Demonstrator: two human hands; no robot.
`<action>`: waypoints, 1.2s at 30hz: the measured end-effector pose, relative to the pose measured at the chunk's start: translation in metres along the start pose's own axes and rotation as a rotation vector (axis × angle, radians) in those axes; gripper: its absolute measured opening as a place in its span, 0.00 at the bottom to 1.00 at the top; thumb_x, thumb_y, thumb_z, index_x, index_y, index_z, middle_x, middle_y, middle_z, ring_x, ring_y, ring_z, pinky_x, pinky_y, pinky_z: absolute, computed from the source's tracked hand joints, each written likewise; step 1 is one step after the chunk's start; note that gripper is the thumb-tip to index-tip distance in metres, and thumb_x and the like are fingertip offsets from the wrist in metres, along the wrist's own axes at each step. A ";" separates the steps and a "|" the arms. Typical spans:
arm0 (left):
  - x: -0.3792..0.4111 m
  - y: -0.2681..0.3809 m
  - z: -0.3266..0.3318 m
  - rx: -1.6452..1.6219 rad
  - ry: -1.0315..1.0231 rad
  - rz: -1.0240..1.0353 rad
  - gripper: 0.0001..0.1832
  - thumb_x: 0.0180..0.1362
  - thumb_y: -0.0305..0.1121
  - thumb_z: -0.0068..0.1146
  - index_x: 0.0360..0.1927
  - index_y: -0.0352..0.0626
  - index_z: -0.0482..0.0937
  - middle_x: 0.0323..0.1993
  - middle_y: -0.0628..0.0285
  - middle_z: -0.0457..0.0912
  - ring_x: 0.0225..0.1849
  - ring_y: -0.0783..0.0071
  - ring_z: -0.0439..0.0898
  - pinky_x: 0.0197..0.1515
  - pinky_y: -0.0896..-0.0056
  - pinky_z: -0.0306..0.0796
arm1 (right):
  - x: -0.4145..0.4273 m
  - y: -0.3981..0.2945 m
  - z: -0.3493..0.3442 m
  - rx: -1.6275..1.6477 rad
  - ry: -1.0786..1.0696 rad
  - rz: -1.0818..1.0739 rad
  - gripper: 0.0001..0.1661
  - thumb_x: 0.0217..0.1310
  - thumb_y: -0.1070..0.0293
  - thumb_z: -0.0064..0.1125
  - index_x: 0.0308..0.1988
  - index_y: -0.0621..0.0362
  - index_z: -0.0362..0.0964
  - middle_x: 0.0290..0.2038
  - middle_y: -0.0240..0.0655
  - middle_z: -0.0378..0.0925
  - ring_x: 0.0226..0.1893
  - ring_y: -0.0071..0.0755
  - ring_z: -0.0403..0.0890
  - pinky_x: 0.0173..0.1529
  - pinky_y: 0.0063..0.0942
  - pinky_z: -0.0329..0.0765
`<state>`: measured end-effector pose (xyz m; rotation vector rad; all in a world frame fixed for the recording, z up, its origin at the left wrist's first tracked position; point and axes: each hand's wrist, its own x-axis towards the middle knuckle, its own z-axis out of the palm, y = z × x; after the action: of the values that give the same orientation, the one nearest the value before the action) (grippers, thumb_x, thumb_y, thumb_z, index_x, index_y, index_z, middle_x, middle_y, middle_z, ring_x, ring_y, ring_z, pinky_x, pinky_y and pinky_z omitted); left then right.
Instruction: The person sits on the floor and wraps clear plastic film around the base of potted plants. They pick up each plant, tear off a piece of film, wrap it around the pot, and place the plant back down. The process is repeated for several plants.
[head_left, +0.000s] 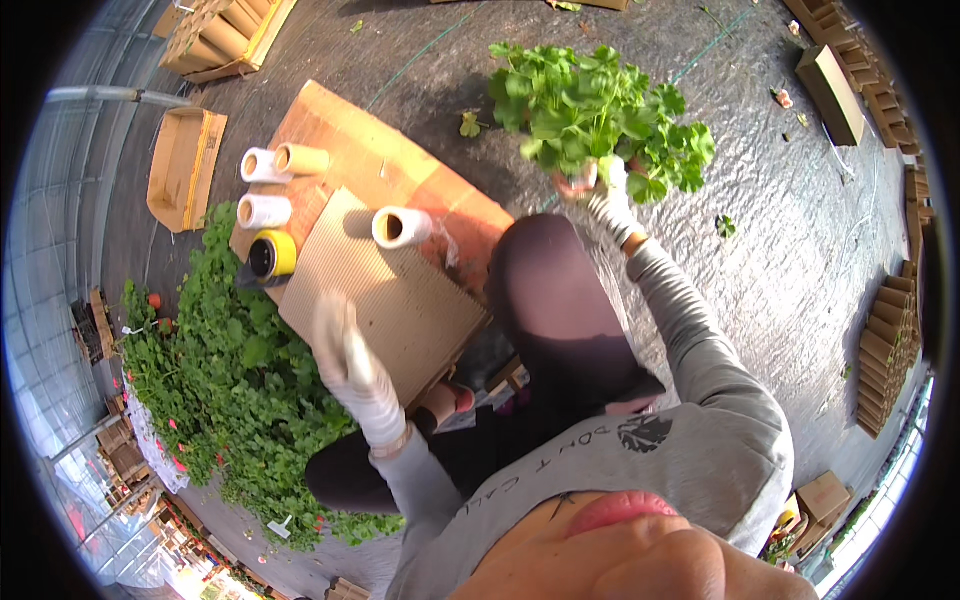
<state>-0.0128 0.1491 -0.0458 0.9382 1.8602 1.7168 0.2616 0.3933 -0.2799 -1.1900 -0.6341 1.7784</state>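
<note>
My right hand (606, 196), in a light glove, grips a bunch of leafy green plants (585, 112) at its base, above the dark ground sheet. My left hand (346, 349), gloved and blurred, is raised with extended fingers over the lower left edge of a corrugated cardboard sheet (390, 300), with nothing visible in it. The cardboard lies on an orange-brown board (442, 180). A white-wrapped roll (409, 227) stands on the cardboard. More rolls (264, 211) and a yellow tape roll (281, 253) are at the board's left side.
A large mass of leafy plants (240, 375) lies left of my legs. An open cardboard tray (184, 169) and a box of cardboard pieces (225, 37) are at upper left. Cardboard stacks (889, 352) line the right side. Loose leaves (725, 226) lie on the ground sheet.
</note>
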 end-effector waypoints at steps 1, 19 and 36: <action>-0.008 -0.008 -0.009 -0.031 0.068 -0.053 0.22 0.63 0.29 0.44 0.59 0.28 0.66 0.57 0.47 0.71 0.58 0.59 0.72 0.64 0.60 0.64 | 0.018 0.027 -0.014 -0.091 0.056 -0.026 0.24 0.50 0.57 0.65 0.46 0.56 0.71 0.36 0.34 0.78 0.35 0.34 0.79 0.41 0.34 0.78; -0.059 -0.028 -0.074 0.229 0.246 -0.279 0.14 0.64 0.30 0.50 0.50 0.36 0.77 0.30 0.64 0.78 0.27 0.83 0.69 0.30 0.80 0.64 | 0.130 0.131 -0.060 -1.014 0.178 -0.257 0.38 0.39 0.61 0.70 0.53 0.58 0.68 0.42 0.44 0.78 0.43 0.42 0.79 0.47 0.33 0.76; -0.128 -0.025 -0.131 0.180 0.321 -0.259 0.13 0.63 0.37 0.51 0.31 0.36 0.78 0.14 0.68 0.70 0.18 0.84 0.66 0.25 0.80 0.61 | -0.043 -0.053 0.005 -0.556 -0.200 -0.277 0.17 0.62 0.61 0.58 0.47 0.58 0.76 0.35 0.32 0.82 0.37 0.23 0.78 0.48 0.20 0.74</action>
<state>-0.0248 -0.0334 -0.0686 0.4724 2.2595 1.6348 0.2837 0.3821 -0.2161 -1.2088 -1.4078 1.5376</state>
